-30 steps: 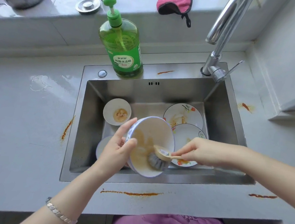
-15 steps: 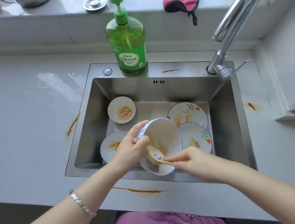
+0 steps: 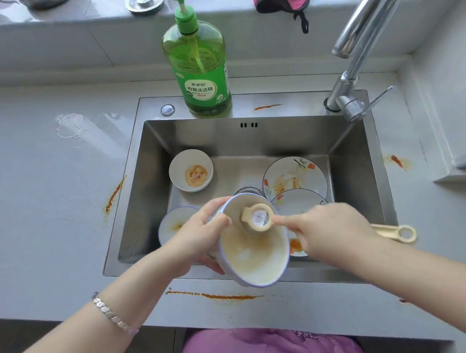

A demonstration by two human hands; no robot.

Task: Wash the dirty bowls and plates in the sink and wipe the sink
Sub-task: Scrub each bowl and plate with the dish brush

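The bowl (image 3: 255,260) is glazed white ceramic with a thin blue rim line. I hold it tilted over the near half of the sink (image 3: 257,142), mouth turned up toward me, apparently so that I can see the soiled inside and whatever comes loose falls into the basin. My left hand (image 3: 198,241) clamps it at the rim, thumb hooked over the edge and fingers curled under the outer wall. This leaves the whole cavity free for the tool. My right hand (image 3: 331,235) is wrapped round the flat cream plastic handle of the brush (image 3: 257,220), forefinger stretched toward the round head, which presses into the upper inside wall. The handle's ringed end sticks out past my wrist. A dull yellow-brown film coats the bowl's inside. Below, on the brushed steel floor, wait a small bowl (image 3: 191,170) with an orange crust at its centre, a shallow dish (image 3: 172,224) partly under my left hand, and two plates (image 3: 295,176), flower-painted, smeared and overlapping. On the sink's rear ledge are the chrome faucet (image 3: 350,74) and a translucent green detergent bottle (image 3: 199,69) with a pump, both within reach. The pale grey counter (image 3: 41,201) carries dried orange smears (image 3: 215,296) along the sink's edges.
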